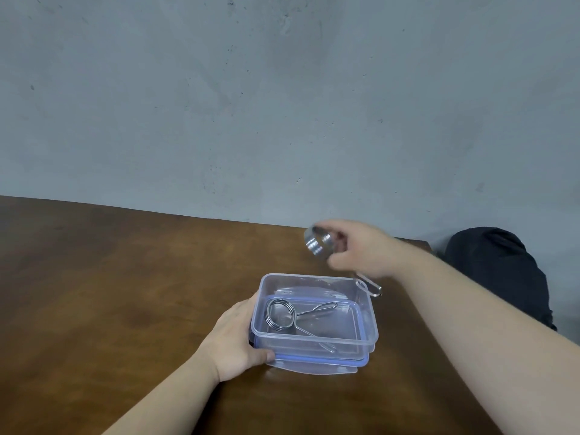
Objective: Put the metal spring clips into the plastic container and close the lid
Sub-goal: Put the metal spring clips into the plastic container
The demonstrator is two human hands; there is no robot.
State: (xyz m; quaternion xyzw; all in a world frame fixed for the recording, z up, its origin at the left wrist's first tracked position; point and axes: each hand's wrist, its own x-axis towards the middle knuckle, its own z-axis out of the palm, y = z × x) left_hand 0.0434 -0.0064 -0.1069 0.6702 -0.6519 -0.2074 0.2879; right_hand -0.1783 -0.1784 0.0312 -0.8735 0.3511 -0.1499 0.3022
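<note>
Spring clip (317, 244), blurred, is pinched in the right hand (361, 249) above the far right corner of the clear plastic container (370, 315). Container sits open on its blue-rimmed lid (317, 365) on the brown bench (125, 293). A second spring clip (281, 315) lies inside. Left hand (232, 337) grips the container's left wall, thumb on the lid rim.

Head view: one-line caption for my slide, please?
Left hand steadies the clear container holding one spring clip; right hand carries a second clip above it.
</note>
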